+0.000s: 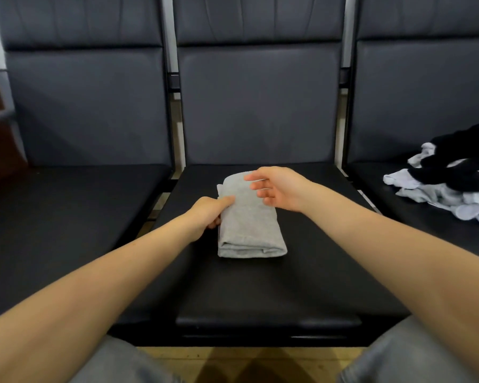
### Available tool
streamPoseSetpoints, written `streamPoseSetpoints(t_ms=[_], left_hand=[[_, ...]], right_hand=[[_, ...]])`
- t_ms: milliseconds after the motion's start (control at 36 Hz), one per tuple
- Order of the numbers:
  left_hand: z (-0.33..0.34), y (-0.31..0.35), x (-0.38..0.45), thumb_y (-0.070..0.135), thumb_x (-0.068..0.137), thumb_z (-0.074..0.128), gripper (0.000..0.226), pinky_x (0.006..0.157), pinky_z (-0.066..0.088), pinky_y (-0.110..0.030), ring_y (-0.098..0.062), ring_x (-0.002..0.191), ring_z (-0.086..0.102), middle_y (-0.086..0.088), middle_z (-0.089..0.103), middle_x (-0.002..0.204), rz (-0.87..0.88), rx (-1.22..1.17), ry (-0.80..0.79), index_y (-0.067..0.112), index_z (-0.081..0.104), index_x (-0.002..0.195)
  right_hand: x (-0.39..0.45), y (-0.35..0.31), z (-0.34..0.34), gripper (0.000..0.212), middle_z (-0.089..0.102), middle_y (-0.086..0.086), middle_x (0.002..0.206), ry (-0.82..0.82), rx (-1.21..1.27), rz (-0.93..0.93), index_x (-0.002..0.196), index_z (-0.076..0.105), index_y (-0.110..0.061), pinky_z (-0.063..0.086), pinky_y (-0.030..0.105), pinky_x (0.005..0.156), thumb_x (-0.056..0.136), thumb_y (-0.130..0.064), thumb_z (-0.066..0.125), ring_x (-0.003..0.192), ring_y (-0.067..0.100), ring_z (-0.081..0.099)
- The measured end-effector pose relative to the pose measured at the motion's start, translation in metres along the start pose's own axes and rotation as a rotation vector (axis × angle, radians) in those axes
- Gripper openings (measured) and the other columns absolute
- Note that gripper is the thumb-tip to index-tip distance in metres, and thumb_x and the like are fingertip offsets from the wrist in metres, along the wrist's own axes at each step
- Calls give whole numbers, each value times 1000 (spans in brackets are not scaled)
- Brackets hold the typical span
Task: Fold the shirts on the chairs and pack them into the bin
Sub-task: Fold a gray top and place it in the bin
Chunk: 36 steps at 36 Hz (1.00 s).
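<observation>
Shirts: one grey shirt (249, 219) lies folded, left hand (205, 217) pinching its edge, right hand (280, 187) open above; pile (451, 183) apparently unfolded, bin unseen.

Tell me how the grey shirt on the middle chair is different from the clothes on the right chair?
The grey shirt is folded into a neat bundle; the clothes pile is crumpled and loose. The grey shirt is one colour; the pile mixes black and white. The left hand holds the grey shirt; nothing touches the pile. Both lie on dark seats.
</observation>
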<state>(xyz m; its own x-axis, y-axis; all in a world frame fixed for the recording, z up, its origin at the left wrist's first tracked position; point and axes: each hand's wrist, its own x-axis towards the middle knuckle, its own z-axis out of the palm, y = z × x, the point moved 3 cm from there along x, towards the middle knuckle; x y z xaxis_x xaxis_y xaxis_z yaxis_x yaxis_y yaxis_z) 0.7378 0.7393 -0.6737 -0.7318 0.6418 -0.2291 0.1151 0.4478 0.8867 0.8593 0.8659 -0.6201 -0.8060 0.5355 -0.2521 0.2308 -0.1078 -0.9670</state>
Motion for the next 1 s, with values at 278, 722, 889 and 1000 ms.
streamPoseSetpoints(t_ms=[278, 722, 889, 1000], left_hand=[[4, 9, -7, 27, 92, 48, 16, 63, 39, -30, -13, 75, 50, 1, 53, 85, 338, -116, 287, 11, 52, 90], [-17, -22, 1, 44, 98, 39, 41, 81, 42, -41, -26, 93, 45, -7, 49, 93, 307, 726, 408, 10, 48, 76], [-9, -8, -4, 34, 97, 46, 31, 70, 43, -30, -17, 80, 53, -9, 59, 93, 215, 94, 192, 6, 57, 90], [8, 3, -21, 52, 99, 37, 51, 77, 55, -34, -21, 93, 67, -11, 68, 108, 66, -450, -74, 11, 59, 118]], right_hand=[[9, 35, -23, 39, 56, 4, 85, 167, -658, 39, 101, 62, -12, 43, 26, 60, 92, -49, 55, 76, 17, 52], [12, 54, 22, 54, 66, -1, 113, 46, -649, -95, 116, 63, -18, 52, 40, 93, 71, -43, 78, 104, 19, 63], [-6, 29, 18, 23, 64, 6, 111, 22, -96, -134, 99, 60, -20, 53, 34, 87, 80, -10, 69, 103, 20, 62], [-17, 11, 11, 23, 64, 10, 113, 27, 47, -182, 101, 60, -18, 53, 38, 88, 82, -5, 62, 104, 24, 62]])
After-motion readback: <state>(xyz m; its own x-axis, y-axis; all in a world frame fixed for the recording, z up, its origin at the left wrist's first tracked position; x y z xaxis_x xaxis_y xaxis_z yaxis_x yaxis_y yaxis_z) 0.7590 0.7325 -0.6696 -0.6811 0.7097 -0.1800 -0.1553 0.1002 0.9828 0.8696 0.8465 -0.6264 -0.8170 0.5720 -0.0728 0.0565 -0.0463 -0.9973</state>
